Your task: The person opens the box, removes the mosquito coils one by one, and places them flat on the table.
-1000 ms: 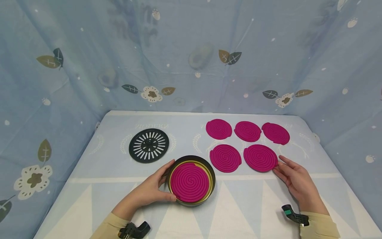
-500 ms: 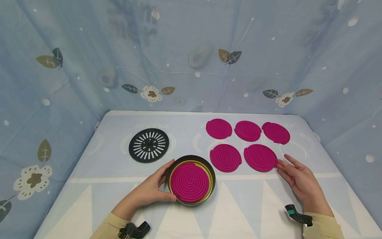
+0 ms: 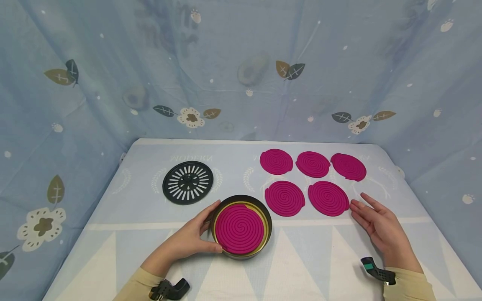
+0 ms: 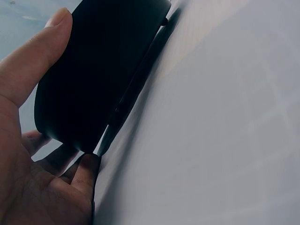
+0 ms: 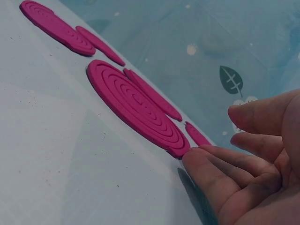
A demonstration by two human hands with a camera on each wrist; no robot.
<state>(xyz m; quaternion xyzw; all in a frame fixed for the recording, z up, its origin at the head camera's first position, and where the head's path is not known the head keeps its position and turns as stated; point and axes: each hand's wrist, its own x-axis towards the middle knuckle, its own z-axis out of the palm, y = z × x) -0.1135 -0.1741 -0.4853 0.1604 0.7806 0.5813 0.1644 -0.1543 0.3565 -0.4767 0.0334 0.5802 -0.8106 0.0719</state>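
Note:
A round black tin (image 3: 268,211) with a gold inside stands at the front middle, a pink mosquito coil (image 3: 239,229) lying in it. My left hand (image 3: 188,239) grips the tin's left side, thumb at the near rim and fingers round the far side. In the left wrist view, the tin's dark wall (image 4: 93,70) sits between thumb and fingers. To the right, my right hand (image 3: 380,225) is beside another mosquito coil (image 3: 328,198), fingers extended and holding nothing. The right wrist view has its fingertips at that coil's edge (image 5: 138,108); whether they touch, I cannot tell.
Several more pink coils lie flat in two rows at the back right, among them the near-left coil (image 3: 284,198) and the far-right coil (image 3: 348,167). A black slotted lid (image 3: 188,183) lies left of them on the patterned tablecloth (image 3: 301,267). A blue curtain (image 3: 226,62) surrounds the table.
My right hand has shifted slightly right, its fingers coming off the near-right coil's edge. The left hand and the tin have stayed in place.

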